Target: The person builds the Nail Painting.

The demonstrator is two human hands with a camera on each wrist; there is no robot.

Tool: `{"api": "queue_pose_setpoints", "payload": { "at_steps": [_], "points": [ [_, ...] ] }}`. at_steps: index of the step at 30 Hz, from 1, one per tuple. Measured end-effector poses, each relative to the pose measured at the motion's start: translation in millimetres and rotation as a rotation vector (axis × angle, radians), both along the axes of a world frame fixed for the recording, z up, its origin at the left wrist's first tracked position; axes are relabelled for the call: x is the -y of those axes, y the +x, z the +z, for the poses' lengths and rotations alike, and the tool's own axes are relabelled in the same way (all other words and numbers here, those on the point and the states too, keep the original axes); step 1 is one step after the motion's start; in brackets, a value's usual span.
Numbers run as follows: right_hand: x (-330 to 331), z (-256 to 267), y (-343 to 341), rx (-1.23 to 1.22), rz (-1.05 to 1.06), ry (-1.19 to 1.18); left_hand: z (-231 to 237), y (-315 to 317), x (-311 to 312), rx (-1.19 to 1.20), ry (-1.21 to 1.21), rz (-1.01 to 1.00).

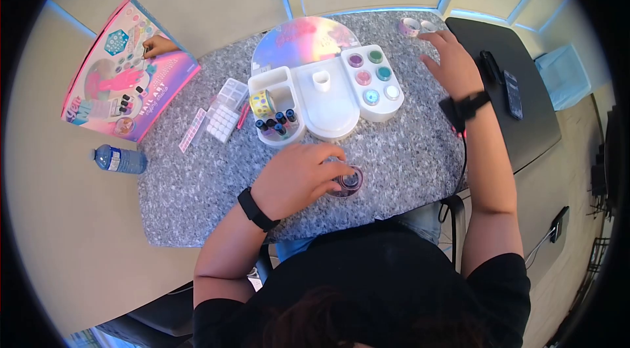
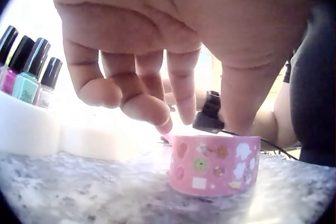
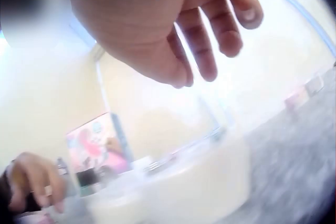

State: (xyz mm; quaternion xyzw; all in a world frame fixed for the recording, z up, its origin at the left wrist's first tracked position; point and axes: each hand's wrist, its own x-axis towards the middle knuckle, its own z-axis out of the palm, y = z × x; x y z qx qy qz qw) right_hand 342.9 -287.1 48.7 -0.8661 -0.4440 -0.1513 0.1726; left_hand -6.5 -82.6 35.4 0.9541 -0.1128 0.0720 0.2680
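Observation:
My left hand (image 1: 296, 176) hovers over a pink sticker-patterned roll (image 2: 214, 166) that stands on the table near its front edge. In the left wrist view the fingers hang loosely bent above the roll, with the thumb tip right at its rim. My right hand (image 1: 453, 64) is raised at the far right, its fingers spread and nothing in them. Just beyond its fingertips stand a pink patterned roll (image 1: 408, 27) and a whitish roll (image 1: 427, 26) at the back edge.
A white nail-art station (image 1: 326, 115) stands mid-table, with polish bottles (image 1: 281, 129) and a yellow dotted roll (image 1: 262, 103) in its left tray. Glitter pots (image 1: 363, 77) fill its right tray. Leftward are a bead case (image 1: 223, 123), a box (image 1: 125, 79) and a water bottle (image 1: 119, 159).

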Motion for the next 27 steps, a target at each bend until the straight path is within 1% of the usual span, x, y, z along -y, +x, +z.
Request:
{"api": "queue_pose_setpoints", "payload": {
  "at_steps": [1, 3, 4, 6, 7, 9, 12, 13, 15, 16, 17, 19, 21, 22, 23, 25, 27],
  "points": [
    [-6, -7, 23, 0.004, 0.002, 0.004, -2, -1, -1, 0.021, 0.002, -0.023],
    [-19, -22, 59, -0.038, -0.115, -0.156, -6, -2, -2, 0.043, 0.008, -0.047],
    [-27, -25, 73, -0.036, -0.114, -0.151, -7, -2, -3, 0.022, 0.015, -0.044],
    [-44, -29, 94, -0.180, -0.203, -0.329, -7, -1, -5, 0.003, 0.024, -0.037],
    [-50, -33, 100, -0.179, -0.199, -0.328, -6, -2, -5, -0.036, 0.021, -0.016],
    [-57, -43, 110, -0.272, -0.235, -0.287, -5, -3, -5, -0.081, 0.016, 0.009],
    [-59, -46, 114, -0.255, -0.240, -0.231, -2, -3, -6, -0.154, 0.070, 0.028],
    [-58, -43, 110, -0.257, -0.239, -0.235, 1, -4, -6, -0.151, 0.065, 0.032],
    [-50, -34, 90, -0.281, -0.199, -0.333, 6, -5, -5, -0.153, 0.056, 0.036],
    [-43, -33, 77, -0.224, -0.155, -0.322, 10, -6, -6, -0.153, 0.040, 0.025],
    [-36, -28, 61, -0.227, -0.157, -0.324, 11, -7, -7, -0.152, 0.025, 0.014],
    [-21, -16, 28, -0.242, -0.025, -0.403, 8, -8, -8, -0.133, 0.039, 0.011],
    [-6, -12, -8, -0.244, 0.000, -0.411, 8, -8, -7, -0.108, 0.054, 0.005],
    [0, -10, -21, -0.253, 0.011, -0.474, 10, -8, -6, -0.128, 0.054, 0.009],
    [11, -14, -35, -0.233, 0.092, -0.410, 12, -7, -4, -0.148, 0.055, 0.014],
    [27, -23, -61, -0.183, 0.171, -0.299, 13, -6, -1, -0.162, 0.042, 0.009],
    [34, -19, -84, -0.218, 0.140, -0.326, 13, -6, 0, -0.177, 0.032, 0.007]
  ]
}}
